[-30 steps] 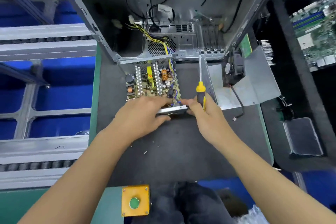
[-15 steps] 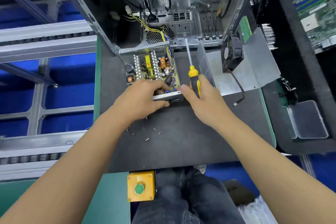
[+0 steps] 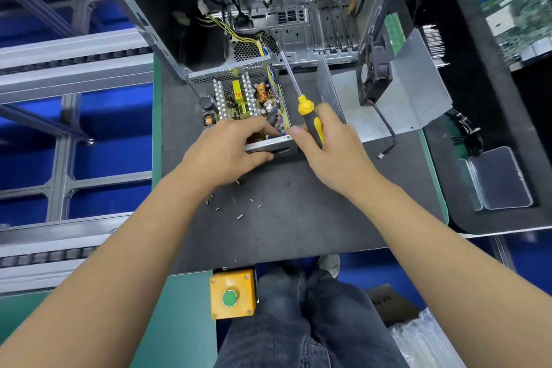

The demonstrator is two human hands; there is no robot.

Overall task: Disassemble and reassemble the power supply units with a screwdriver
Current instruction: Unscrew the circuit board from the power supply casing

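Note:
An opened power supply unit (image 3: 245, 95) lies on the dark mat, its yellow circuit board and coils bare. My left hand (image 3: 227, 152) grips its near metal wall, fingers curled over the edge. My right hand (image 3: 331, 143) holds a yellow and black screwdriver (image 3: 309, 116) with the shaft pointing up and away, while its thumb presses the same wall's right corner. Several loose screws (image 3: 236, 206) lie on the mat just below my left wrist. The unit's removed metal cover (image 3: 397, 98) with a black fan (image 3: 373, 75) lies to the right.
An open computer case (image 3: 298, 18) stands behind the unit, cables hanging inside. A green motherboard (image 3: 513, 6) sits at the far right, a clear plastic tray (image 3: 498, 179) below it. A yellow box with a green button (image 3: 231, 294) hangs at the table's near edge. Conveyor rails run on the left.
The view has tilted downward, so everything sits higher in frame. Both hands stay on the unit's near wall; the screwdriver shaft leans slightly more to the left.

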